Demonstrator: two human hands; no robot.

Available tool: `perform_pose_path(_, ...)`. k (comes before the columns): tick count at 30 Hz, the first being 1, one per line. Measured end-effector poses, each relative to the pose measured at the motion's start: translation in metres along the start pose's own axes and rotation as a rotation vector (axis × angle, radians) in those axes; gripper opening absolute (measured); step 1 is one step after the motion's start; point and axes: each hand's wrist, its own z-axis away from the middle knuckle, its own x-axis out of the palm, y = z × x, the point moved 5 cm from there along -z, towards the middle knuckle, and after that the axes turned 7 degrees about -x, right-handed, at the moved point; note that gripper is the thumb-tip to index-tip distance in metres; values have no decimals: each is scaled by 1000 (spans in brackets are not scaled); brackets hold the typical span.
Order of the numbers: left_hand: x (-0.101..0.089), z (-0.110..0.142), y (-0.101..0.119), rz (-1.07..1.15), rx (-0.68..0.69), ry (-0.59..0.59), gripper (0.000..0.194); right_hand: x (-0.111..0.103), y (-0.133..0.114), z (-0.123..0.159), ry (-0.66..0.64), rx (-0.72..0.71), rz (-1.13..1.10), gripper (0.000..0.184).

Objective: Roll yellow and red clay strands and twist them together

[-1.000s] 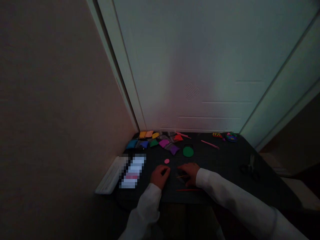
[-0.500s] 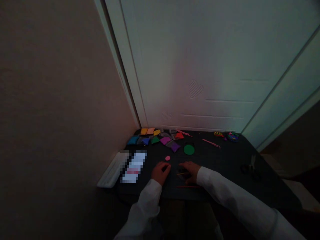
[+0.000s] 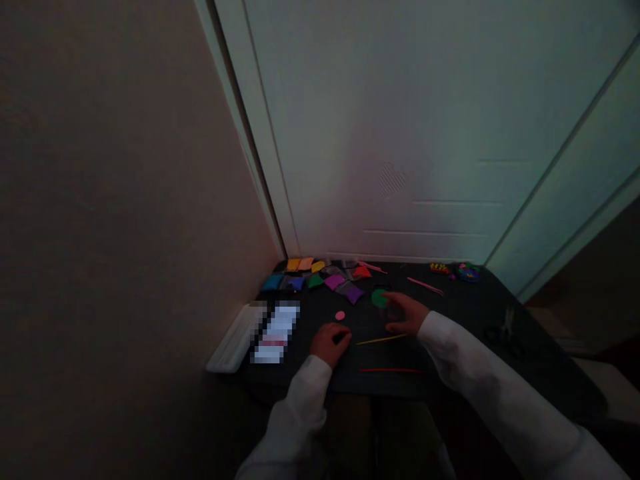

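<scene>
My right hand (image 3: pixel 409 313) is raised over the table near the green disc (image 3: pixel 379 298). Its thumb and fingers curve around a faint, see-through clear piece (image 3: pixel 393 312), whose outline is hard to make out in the dim light. Below it lies a thin yellow strand (image 3: pixel 381 340), with a thin red strand (image 3: pixel 390 370) nearer the table's front edge. My left hand (image 3: pixel 330 343) rests on the table with fingers curled and thumb meeting them; anything inside that pinch is hidden. Just beyond it sits a small flat pink disc (image 3: pixel 340 315).
Several coloured packets (image 3: pixel 334 282) line the back left. A phone (image 3: pixel 277 333) with a lit, blurred screen and a white flat object (image 3: pixel 235 340) lie left. Pink tools (image 3: pixel 425 286), small colourful pieces (image 3: pixel 469 272) and scissors (image 3: pixel 506 332) are to the right. A white panel (image 3: pixel 390 133) rises behind the table (image 3: pixel 450 360).
My right hand has lifted away from the yellow strand and moved right and farther back, carrying the clear piece. The yellow strand now shows in full. My left hand stays nearly in place.
</scene>
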Motion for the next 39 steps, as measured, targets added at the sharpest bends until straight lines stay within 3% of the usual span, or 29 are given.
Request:
perform_pose_path(4,3,2,10,-102,105,-57,21,-24,60,44,101,147,162,64)
perform_pose_path(7,8,3,15,-165,139,-88,24,-22,98,76,131,263,297,57)
perform_pose_path(9,12,3,18,-189,143,-101,25,-18,109,89,167,324,358,54)
perform_pose_path(12,17,3,20,-206,127,-107,25,-15,105,94,248,347,441,45)
perform_pose_path(16,22,3,20,-212,98,-100,24,-12,77,91,379,272,546,36)
perform_pose_path(20,24,1,16,-230,91,-107,20,-1,51,85,292,116,506,31)
perform_pose_path(23,24,0,16,-228,103,-117,18,4,42,82,221,85,458,27)
perform_pose_path(30,22,3,21,-179,121,-135,16,4,38,77,216,113,379,17)
perform_pose_path(39,27,3,13,-204,99,-139,14,19,58,74,272,137,378,14)
